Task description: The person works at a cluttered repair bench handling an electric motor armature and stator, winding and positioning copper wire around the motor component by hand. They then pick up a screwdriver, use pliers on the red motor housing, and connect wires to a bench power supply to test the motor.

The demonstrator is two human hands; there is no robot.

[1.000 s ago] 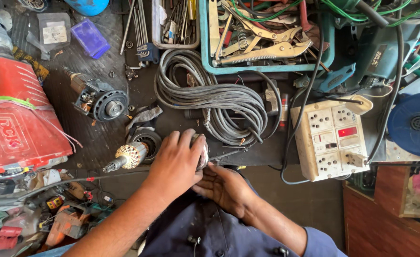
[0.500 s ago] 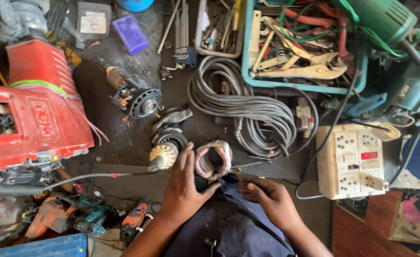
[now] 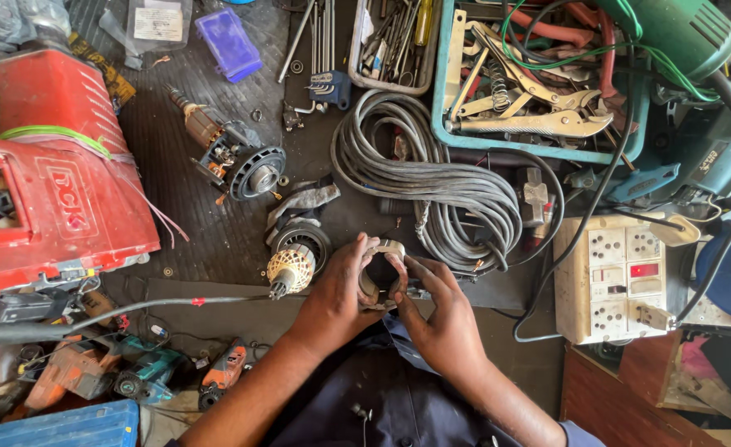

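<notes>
Both my hands hold a round metal ring-shaped motor part (image 3: pixel 381 253) at the near edge of a dark workbench (image 3: pixel 200 207). My left hand (image 3: pixel 336 298) grips its left side with the thumb over the rim. My right hand (image 3: pixel 440 319) closes on its right side, fingers reaching into the opening. Just left of my left hand lies a motor armature with a pale fan (image 3: pixel 292 266). A coil of grey cable (image 3: pixel 431 178) lies right behind the part.
A red power tool housing (image 3: pixel 59 182) fills the left. Another armature (image 3: pixel 233 157) lies mid-bench. A teal tray of pliers (image 3: pixel 531 91) sits at the back right, a cream socket strip (image 3: pixel 622 273) on the right, and small tools (image 3: pixel 134 377) at lower left.
My right hand has come up from my lap onto the ring part, so both hands now grip it. The view has shifted, and things sit further right in the frame.
</notes>
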